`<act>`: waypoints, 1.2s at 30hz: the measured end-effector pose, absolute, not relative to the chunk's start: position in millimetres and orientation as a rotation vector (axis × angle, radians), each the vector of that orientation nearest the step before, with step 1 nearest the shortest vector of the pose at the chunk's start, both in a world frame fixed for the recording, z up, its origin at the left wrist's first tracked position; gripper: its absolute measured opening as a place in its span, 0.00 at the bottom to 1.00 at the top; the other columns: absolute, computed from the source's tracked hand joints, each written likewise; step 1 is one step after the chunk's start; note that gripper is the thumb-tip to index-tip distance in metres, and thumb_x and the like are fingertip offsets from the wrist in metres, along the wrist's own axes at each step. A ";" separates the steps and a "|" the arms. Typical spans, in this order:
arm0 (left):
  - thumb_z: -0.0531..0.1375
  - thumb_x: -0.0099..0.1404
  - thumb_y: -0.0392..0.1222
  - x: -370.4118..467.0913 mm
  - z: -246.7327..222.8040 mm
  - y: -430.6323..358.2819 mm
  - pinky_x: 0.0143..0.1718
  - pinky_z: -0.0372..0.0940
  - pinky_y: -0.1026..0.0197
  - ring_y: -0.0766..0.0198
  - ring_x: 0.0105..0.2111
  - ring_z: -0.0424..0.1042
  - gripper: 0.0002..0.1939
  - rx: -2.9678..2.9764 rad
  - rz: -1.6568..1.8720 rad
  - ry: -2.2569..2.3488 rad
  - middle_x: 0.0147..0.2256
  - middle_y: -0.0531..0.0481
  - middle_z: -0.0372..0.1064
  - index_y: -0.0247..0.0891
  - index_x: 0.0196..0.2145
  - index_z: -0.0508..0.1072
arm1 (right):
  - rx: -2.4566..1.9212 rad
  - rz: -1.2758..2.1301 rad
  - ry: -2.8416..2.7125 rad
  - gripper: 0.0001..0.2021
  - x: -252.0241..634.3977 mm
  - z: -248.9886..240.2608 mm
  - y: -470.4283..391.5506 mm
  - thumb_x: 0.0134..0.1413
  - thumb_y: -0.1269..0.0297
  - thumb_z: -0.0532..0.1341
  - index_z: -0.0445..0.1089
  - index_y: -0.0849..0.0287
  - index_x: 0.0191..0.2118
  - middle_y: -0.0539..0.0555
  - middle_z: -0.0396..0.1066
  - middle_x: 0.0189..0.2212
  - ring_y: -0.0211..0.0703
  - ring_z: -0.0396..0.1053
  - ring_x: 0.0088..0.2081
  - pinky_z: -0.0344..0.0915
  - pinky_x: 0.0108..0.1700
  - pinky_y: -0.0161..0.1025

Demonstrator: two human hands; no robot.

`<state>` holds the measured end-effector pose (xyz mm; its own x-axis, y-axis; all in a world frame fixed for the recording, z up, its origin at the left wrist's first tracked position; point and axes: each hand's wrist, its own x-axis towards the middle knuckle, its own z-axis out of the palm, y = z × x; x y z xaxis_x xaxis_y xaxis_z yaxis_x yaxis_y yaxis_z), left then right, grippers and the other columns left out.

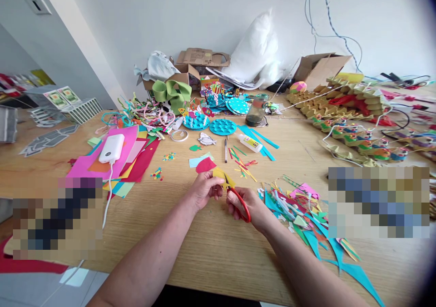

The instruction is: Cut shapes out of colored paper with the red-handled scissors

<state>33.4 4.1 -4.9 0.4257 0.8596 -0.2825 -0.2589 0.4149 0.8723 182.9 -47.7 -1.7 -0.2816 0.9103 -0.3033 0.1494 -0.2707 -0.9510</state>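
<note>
Above the middle of the table, my left hand point(205, 191) pinches a piece of yellow paper point(220, 175). Red-handled scissors point(243, 205) are gripped in my right hand point(247, 204), their blades at the yellow paper; the blade tips are hard to make out. Just past my left hand lies a red paper shape point(205, 164), partly over a pale blue sheet point(199, 160). Farther off are a green paper fish point(195, 148), a white fish cutout point(206, 139) with dark outlines and a pen point(225, 151).
Paper scraps point(306, 211) spread at right, thin strips point(243, 161) nearer. A glue bottle point(250, 142), glass jar point(257, 109) and blue discs point(222, 126) stand behind. Coloured sheets point(141, 161) bear a white power bank point(112, 148) with a cable. Egg trays point(354, 98) fill the right.
</note>
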 end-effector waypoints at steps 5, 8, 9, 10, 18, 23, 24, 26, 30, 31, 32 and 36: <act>0.64 0.49 0.44 34.1 -3.5 4.2 0.12 0.52 0.70 0.72 0.14 0.63 0.12 0.835 0.848 0.869 0.20 0.52 0.67 0.34 0.28 0.68 | -1.352 1.613 -1.385 0.27 183.1 -1.6 -48.1 0.44 0.36 0.58 0.61 0.61 0.26 0.47 0.65 0.16 0.31 0.59 0.14 0.49 0.15 0.28; 0.64 0.48 0.43 34.3 -3.2 4.3 0.12 0.52 0.70 0.72 0.14 0.62 0.12 0.856 0.848 0.869 0.20 0.52 0.67 0.32 0.27 0.69 | -1.336 1.611 -1.393 0.27 183.1 -1.8 -48.1 0.45 0.37 0.58 0.61 0.61 0.26 0.48 0.65 0.16 0.30 0.60 0.14 0.50 0.15 0.27; 0.64 0.48 0.43 34.2 -3.3 4.3 0.12 0.52 0.70 0.72 0.14 0.62 0.12 0.861 0.845 0.870 0.20 0.52 0.67 0.32 0.27 0.70 | -1.329 1.613 -1.396 0.27 183.1 -1.9 -48.1 0.45 0.37 0.58 0.61 0.61 0.26 0.48 0.65 0.17 0.30 0.60 0.14 0.50 0.15 0.27; 0.63 0.48 0.43 34.1 -3.4 4.2 0.12 0.52 0.70 0.73 0.14 0.62 0.12 0.865 0.841 0.871 0.20 0.52 0.67 0.32 0.27 0.70 | -1.322 1.615 -1.398 0.27 183.0 -2.1 -48.1 0.45 0.37 0.58 0.61 0.61 0.26 0.48 0.65 0.17 0.30 0.60 0.15 0.50 0.15 0.27; 0.63 0.49 0.42 33.2 -5.1 4.0 0.12 0.52 0.70 0.73 0.15 0.62 0.11 0.872 0.832 0.866 0.21 0.51 0.67 0.31 0.28 0.70 | -1.308 1.627 -1.396 0.26 183.2 -2.5 -47.6 0.45 0.37 0.58 0.61 0.61 0.26 0.48 0.65 0.17 0.30 0.60 0.15 0.50 0.15 0.26; 0.63 0.49 0.42 33.5 -6.1 4.5 0.13 0.52 0.70 0.73 0.15 0.63 0.11 0.865 0.831 0.870 0.21 0.50 0.68 0.32 0.28 0.70 | -1.316 1.612 -1.411 0.26 183.8 -2.7 -47.2 0.45 0.37 0.58 0.61 0.61 0.25 0.48 0.65 0.17 0.30 0.60 0.15 0.50 0.15 0.27; 0.63 0.49 0.42 33.6 -6.2 4.6 0.13 0.52 0.70 0.73 0.15 0.63 0.11 0.862 0.832 0.870 0.21 0.50 0.68 0.32 0.28 0.70 | -1.317 1.612 -1.409 0.26 183.7 -3.0 -47.0 0.45 0.37 0.58 0.61 0.61 0.25 0.48 0.65 0.16 0.30 0.60 0.14 0.50 0.15 0.27; 0.63 0.49 0.42 33.7 -6.2 4.8 0.12 0.52 0.70 0.72 0.15 0.63 0.11 0.860 0.833 0.868 0.21 0.50 0.68 0.32 0.28 0.70 | -1.322 1.610 -1.403 0.27 183.5 -3.5 -46.7 0.45 0.37 0.58 0.61 0.61 0.25 0.48 0.65 0.16 0.30 0.59 0.14 0.50 0.15 0.27; 0.64 0.50 0.45 33.7 -5.8 4.7 0.12 0.53 0.70 0.72 0.15 0.62 0.13 0.859 0.851 0.865 0.21 0.51 0.67 0.33 0.28 0.69 | -1.345 1.610 -1.384 0.27 183.6 -3.9 -47.1 0.44 0.36 0.58 0.61 0.61 0.25 0.48 0.65 0.16 0.30 0.60 0.14 0.49 0.14 0.27; 0.64 0.50 0.45 33.7 -5.7 4.6 0.12 0.53 0.70 0.72 0.14 0.62 0.13 0.851 0.859 0.871 0.21 0.52 0.67 0.33 0.29 0.69 | -1.349 1.611 -1.381 0.27 183.7 -3.7 -47.5 0.43 0.36 0.58 0.62 0.61 0.26 0.48 0.65 0.16 0.30 0.60 0.14 0.49 0.14 0.27; 0.64 0.50 0.45 33.8 -5.6 4.6 0.12 0.52 0.71 0.73 0.14 0.63 0.13 0.841 0.870 0.880 0.21 0.53 0.67 0.34 0.29 0.69 | -1.352 1.613 -1.378 0.27 183.9 -3.4 -47.9 0.43 0.36 0.58 0.62 0.61 0.26 0.48 0.65 0.16 0.30 0.60 0.14 0.49 0.14 0.27; 0.66 0.48 0.44 33.9 -5.0 4.5 0.12 0.52 0.71 0.74 0.14 0.62 0.13 0.803 0.910 0.920 0.22 0.55 0.68 0.36 0.28 0.67 | -1.338 1.624 -1.378 0.27 184.4 -1.1 -49.1 0.43 0.37 0.59 0.62 0.61 0.25 0.48 0.66 0.16 0.31 0.60 0.14 0.50 0.15 0.28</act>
